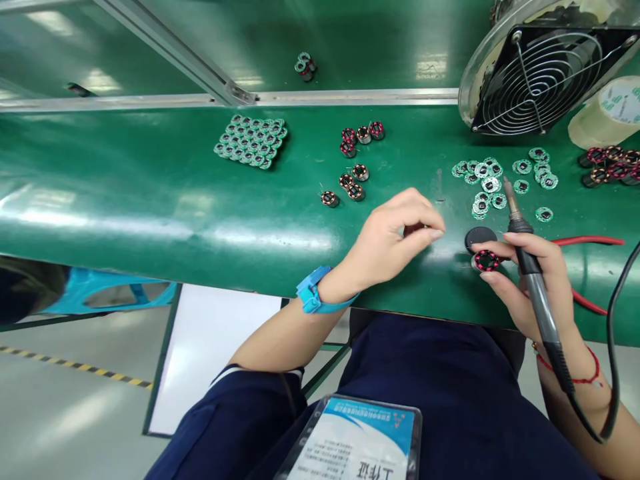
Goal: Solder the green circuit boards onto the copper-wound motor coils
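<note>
My right hand (545, 287) is closed, with a soldering iron (536, 283) across its fingers, the tip pointing away from me. Between its thumb and fingertip it also grips a small motor stator (485, 261) with red windings. Just beyond the stator lies a round black disc (480, 238) on the bench. To the left, my left hand (395, 237) hovers over the green mat with thumb and fingers pinched together; anything between them is too small to make out. Several round green circuit boards (483, 170) lie loose beyond the soldering iron's tip.
Copper and red stators (354, 190) stand in small groups on the green bench (165, 180). A block of circuit boards (251, 141) sits farther left. At the back right are a fan (540, 83) and a tape roll (607, 110). Red-handled pliers (590, 240) lie beside my right hand.
</note>
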